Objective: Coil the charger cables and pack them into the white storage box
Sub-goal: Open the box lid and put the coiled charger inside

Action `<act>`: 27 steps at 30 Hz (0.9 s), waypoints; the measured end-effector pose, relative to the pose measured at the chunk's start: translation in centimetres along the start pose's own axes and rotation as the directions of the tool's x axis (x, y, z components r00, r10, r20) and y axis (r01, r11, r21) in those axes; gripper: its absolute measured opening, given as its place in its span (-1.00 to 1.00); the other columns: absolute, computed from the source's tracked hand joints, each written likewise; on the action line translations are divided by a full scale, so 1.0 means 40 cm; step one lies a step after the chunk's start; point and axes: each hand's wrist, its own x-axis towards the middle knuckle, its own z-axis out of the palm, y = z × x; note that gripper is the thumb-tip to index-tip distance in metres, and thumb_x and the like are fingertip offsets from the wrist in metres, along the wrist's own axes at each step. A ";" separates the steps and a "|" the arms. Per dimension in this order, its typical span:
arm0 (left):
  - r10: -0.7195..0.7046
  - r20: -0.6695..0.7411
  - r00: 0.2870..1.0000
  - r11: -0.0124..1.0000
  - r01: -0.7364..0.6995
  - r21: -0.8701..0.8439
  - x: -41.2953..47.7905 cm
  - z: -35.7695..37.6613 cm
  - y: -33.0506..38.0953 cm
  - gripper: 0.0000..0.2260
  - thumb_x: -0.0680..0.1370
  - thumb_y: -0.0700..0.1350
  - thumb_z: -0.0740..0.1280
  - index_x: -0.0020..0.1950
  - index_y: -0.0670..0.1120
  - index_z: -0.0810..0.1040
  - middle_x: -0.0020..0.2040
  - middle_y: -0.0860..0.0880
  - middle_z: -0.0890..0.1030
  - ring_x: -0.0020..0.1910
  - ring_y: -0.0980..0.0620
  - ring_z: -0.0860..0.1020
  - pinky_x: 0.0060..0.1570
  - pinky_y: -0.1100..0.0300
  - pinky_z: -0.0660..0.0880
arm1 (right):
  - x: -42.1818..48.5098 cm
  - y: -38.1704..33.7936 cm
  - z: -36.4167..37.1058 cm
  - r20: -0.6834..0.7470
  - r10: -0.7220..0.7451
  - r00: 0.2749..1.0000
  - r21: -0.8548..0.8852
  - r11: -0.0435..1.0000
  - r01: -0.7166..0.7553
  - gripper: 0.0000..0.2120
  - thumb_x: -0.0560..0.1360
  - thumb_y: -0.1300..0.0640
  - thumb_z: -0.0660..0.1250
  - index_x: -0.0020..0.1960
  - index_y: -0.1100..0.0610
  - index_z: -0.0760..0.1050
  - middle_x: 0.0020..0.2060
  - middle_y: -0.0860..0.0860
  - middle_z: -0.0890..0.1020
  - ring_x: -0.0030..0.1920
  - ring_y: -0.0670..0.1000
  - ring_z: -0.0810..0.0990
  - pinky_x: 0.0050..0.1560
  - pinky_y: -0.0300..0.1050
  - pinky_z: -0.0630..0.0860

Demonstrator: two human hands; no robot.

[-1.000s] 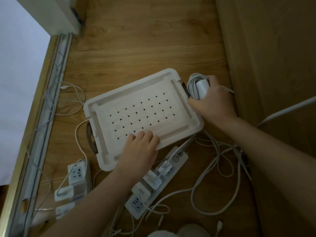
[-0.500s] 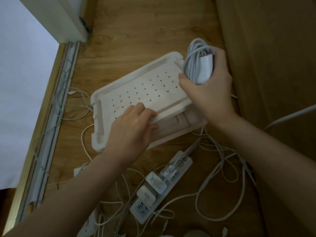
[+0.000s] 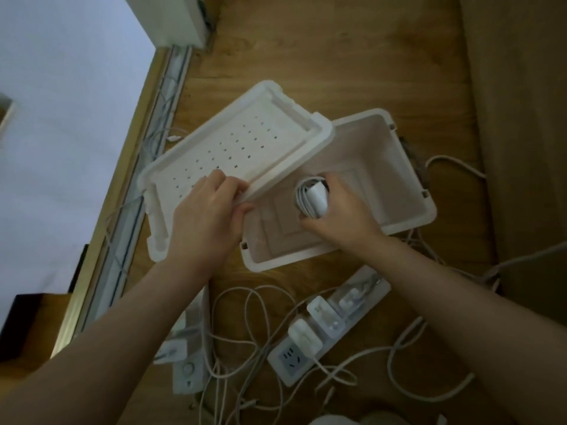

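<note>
White lid (image 3: 242,142) pinched aside by left hand (image 3: 204,220); right hand (image 3: 340,214) clutches coiled charger (image 3: 311,199) inside storage box (image 3: 408,182), centre frame. Set it flat before letting go.

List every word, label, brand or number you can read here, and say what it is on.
None can be read.
Power strip: no print visible, only socket holes.
Second strip: too dim and blurred to tell.
Charger in the right hand, lid, white storage box: plain, no markings.
</note>
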 end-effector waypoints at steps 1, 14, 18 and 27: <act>-0.013 0.000 1.000 1.000 0.013 0.005 -0.010 0.001 -0.015 -0.82 0.48 -0.12 0.37 0.04 -0.16 0.55 -0.09 -0.08 0.52 -0.12 -0.08 0.50 -0.25 0.13 0.42 | 0.024 -0.010 0.028 0.024 0.028 0.999 -0.007 1.000 -0.028 -0.34 0.35 0.00 0.46 0.34 0.13 0.26 0.21 0.09 0.47 0.12 0.11 0.51 0.01 -0.03 0.51; -0.105 0.036 0.994 0.994 0.104 0.017 -0.042 0.029 -0.138 -0.79 0.48 -0.12 0.39 0.07 -0.18 0.56 -0.06 -0.11 0.53 -0.07 -0.12 0.51 -0.22 0.10 0.40 | 0.095 -0.077 0.200 0.312 0.347 0.885 -0.231 0.931 -0.283 -0.21 0.46 -0.09 0.36 0.45 0.31 0.07 0.37 0.23 0.24 0.35 0.20 0.27 0.34 0.00 0.29; -0.156 0.043 0.987 0.988 0.155 0.010 -0.040 0.034 -0.152 -0.78 0.52 -0.09 0.34 0.12 -0.16 0.53 -0.01 -0.10 0.51 -0.01 -0.10 0.49 -0.14 0.09 0.41 | 0.025 -0.118 0.178 0.151 0.180 0.972 -0.146 0.977 -0.158 -0.28 0.53 -0.05 0.27 0.49 0.26 0.00 0.43 0.17 0.19 0.43 0.15 0.19 0.41 0.00 0.22; -0.241 0.060 0.969 0.971 0.241 0.014 -0.039 0.046 -0.168 -0.75 0.54 -0.07 0.30 0.17 -0.15 0.49 0.06 -0.08 0.49 0.05 -0.06 0.46 -0.07 0.13 0.40 | -0.104 -0.098 0.159 0.352 -0.274 0.895 -0.432 0.801 0.415 -0.58 0.47 0.26 0.31 0.30 0.04 0.39 0.03 0.03 0.63 0.00 0.04 0.61 -0.03 -0.04 0.56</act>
